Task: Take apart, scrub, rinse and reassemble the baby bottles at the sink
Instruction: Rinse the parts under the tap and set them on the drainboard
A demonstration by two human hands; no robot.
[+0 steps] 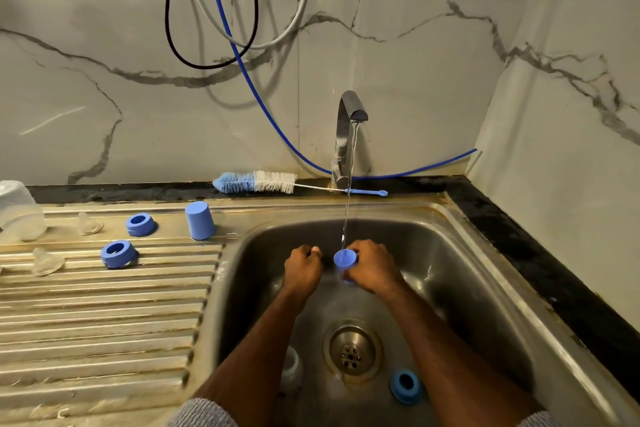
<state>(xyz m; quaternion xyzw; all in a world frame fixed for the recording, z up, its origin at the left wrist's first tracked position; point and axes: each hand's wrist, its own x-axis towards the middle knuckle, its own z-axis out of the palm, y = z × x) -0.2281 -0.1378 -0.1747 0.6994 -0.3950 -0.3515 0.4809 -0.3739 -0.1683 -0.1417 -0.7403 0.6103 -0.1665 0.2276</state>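
Gripping a blue cap [344, 259] under running water, right hand [372, 265]; left hand [303, 269] fisted, empty.

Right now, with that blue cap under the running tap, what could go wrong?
The wet blue cap, held only by the right hand, could slip into the sink. The blue ring and clear bottle lying near the drain may sit in the dirty runoff.

Glossy steel sink [460, 236]; matt blue plastic cap [200, 220]; polished marble wall [398, 55].
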